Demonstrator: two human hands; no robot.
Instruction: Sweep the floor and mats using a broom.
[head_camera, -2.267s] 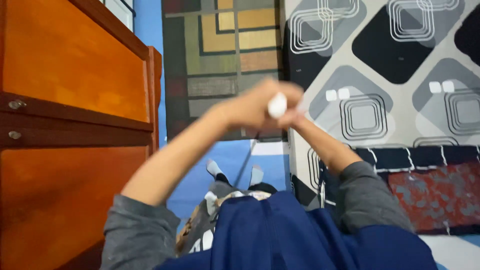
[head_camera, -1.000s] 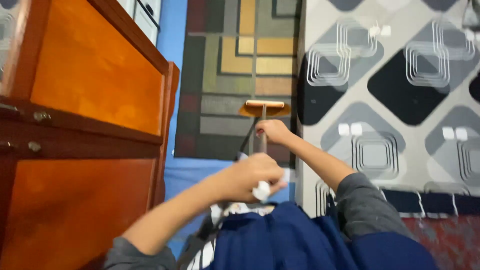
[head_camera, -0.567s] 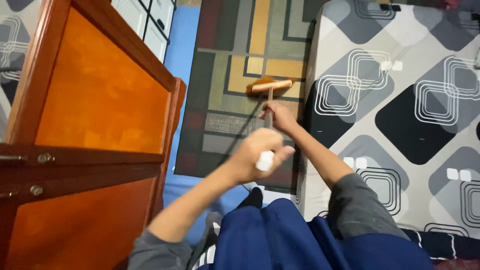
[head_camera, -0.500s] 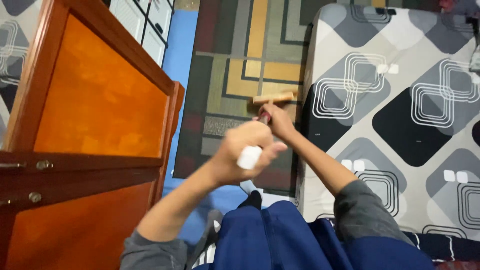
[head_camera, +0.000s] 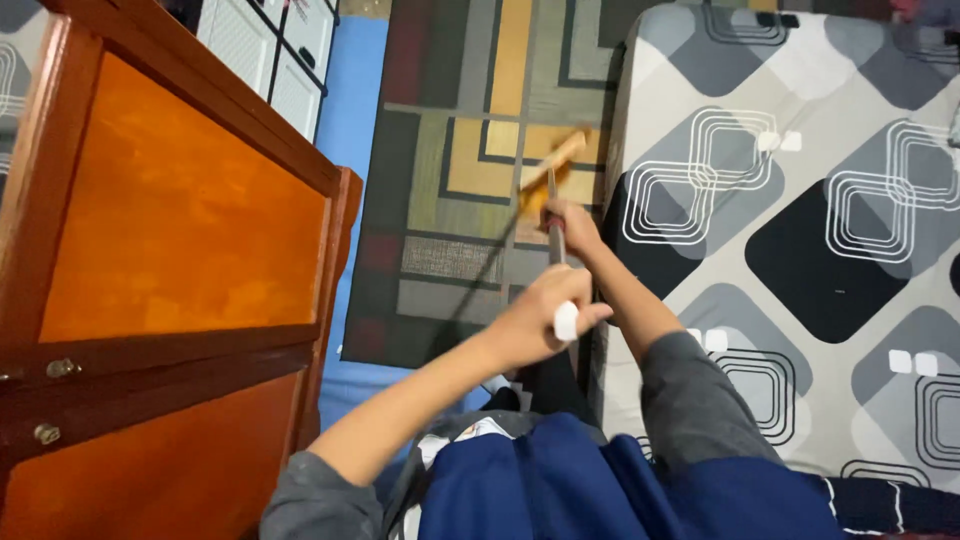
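Note:
I hold a long-handled broom with both hands. My left hand grips the white top end of the handle. Further down the shaft, my right hand is closed around it. The orange broom head rests tilted on the patterned rug, close to the edge of the mattress.
A tall orange wooden cabinet stands at the left. Blue floor runs between it and the rug. White drawers sit at the top left. The mattress, in a grey, black and white cover, fills the right side.
The broom head has swept across the rug and turned to a slant. My left hand has shifted right and lower. The view has tilted slightly.

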